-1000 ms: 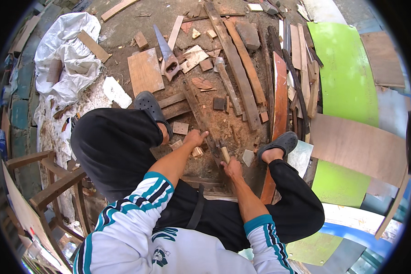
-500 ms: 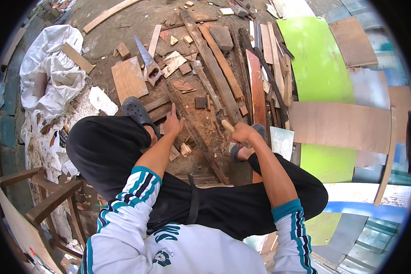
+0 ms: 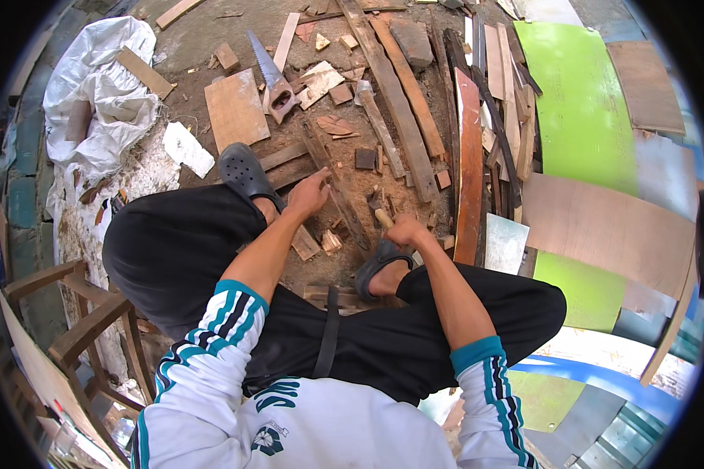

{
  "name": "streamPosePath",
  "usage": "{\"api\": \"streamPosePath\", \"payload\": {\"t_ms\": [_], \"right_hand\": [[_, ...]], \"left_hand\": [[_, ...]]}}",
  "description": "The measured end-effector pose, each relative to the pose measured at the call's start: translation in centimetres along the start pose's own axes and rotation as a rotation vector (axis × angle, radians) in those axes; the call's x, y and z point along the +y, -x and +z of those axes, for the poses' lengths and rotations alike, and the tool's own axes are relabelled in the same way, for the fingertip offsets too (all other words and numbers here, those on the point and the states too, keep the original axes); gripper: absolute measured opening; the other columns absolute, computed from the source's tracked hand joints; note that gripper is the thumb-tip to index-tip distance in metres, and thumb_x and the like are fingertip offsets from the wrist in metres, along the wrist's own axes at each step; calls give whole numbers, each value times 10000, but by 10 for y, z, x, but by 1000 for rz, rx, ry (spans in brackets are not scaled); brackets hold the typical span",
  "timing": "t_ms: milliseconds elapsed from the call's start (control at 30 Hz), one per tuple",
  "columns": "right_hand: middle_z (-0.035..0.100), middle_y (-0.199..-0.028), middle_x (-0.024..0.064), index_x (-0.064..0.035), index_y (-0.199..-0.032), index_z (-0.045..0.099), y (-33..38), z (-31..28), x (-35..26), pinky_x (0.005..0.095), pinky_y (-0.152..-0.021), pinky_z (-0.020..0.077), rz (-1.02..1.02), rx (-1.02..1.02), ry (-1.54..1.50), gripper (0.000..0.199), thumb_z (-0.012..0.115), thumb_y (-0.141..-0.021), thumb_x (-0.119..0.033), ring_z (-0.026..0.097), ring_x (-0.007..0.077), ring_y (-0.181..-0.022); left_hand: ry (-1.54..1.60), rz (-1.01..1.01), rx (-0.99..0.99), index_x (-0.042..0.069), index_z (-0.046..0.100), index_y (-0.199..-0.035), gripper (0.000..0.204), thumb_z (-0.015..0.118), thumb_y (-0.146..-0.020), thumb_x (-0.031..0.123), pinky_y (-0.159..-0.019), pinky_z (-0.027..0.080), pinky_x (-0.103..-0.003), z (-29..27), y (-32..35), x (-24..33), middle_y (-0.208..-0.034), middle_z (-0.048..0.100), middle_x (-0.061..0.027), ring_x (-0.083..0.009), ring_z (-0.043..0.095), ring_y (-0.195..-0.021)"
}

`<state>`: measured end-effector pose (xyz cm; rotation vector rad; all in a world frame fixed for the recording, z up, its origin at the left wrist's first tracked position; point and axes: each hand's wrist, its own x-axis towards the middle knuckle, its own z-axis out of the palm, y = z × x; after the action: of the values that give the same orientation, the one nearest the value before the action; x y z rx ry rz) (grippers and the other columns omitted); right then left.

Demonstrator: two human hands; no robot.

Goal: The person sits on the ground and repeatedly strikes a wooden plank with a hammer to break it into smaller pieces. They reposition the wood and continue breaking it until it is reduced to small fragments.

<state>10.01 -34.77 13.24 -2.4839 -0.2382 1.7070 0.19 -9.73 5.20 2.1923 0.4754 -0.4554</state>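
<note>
A long, dark, weathered wooden plank (image 3: 344, 205) lies slantwise on the ground between my feet. My left hand (image 3: 309, 194) is closed over its edge, about midway along the part that shows. My right hand (image 3: 405, 230) grips the pale wooden handle of a hammer (image 3: 384, 219); its small dark head is beside the plank's right side and hard to make out. My right clog (image 3: 379, 266) covers the plank's near end. Beside the left end of the plank rests my left clog (image 3: 245, 178).
A handsaw (image 3: 272, 78) lies beyond the plank, near a square plywood piece (image 3: 237, 108). Long boards (image 3: 399, 102) and scraps cover the ground ahead. Green sheets (image 3: 575, 102) are at right, a white sack (image 3: 94, 94) at far left, a wooden frame (image 3: 86, 328) at near left.
My right foot has moved inward over the plank's near end. My left hand, with its index finger stretched before, is now curled on the plank. The view has shifted slightly.
</note>
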Motion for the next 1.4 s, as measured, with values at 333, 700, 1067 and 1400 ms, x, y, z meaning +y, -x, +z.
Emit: {"api": "streamPosePath", "payload": {"t_ms": [333,700,1067,1400], "right_hand": [[617,-603,143,61,-1027,656,-51,31,14,398,-465,471,-41,70,-82,280,671,-816,-123,601,254,-479],[667,-689,156,15,-902,664,-28,27,-8,371,-519,502,-148,335,-608,287,666,-894,-273,651,241,-554],[674,-735,159,34,-948,671,-69,8,11,379,-515,510,192,-126,-97,216,617,-904,-170,670,233,-603],[663,-826,268,25,-1134,598,-6,-43,-55,519,-692,504,-472,628,257,363,624,-934,-276,658,451,-778]], "left_hand": [[-837,241,-140,75,455,-1381,575,686,-897,280,-974,494,-468,77,69,-92,-1501,351,-220,-375,509,-1263],[-506,-231,-479,78,434,-1402,699,762,-852,358,-980,508,-450,50,70,-68,-1400,473,-183,-359,523,-1252],[-349,-69,13,66,502,-1358,625,703,-858,383,-1056,390,-502,-28,42,-44,-1359,522,-158,-326,499,-1266],[-263,-551,32,220,-235,-1540,1385,805,-702,589,-1134,203,-645,-116,37,-100,-1570,-248,-295,-541,-49,-1465]]}}
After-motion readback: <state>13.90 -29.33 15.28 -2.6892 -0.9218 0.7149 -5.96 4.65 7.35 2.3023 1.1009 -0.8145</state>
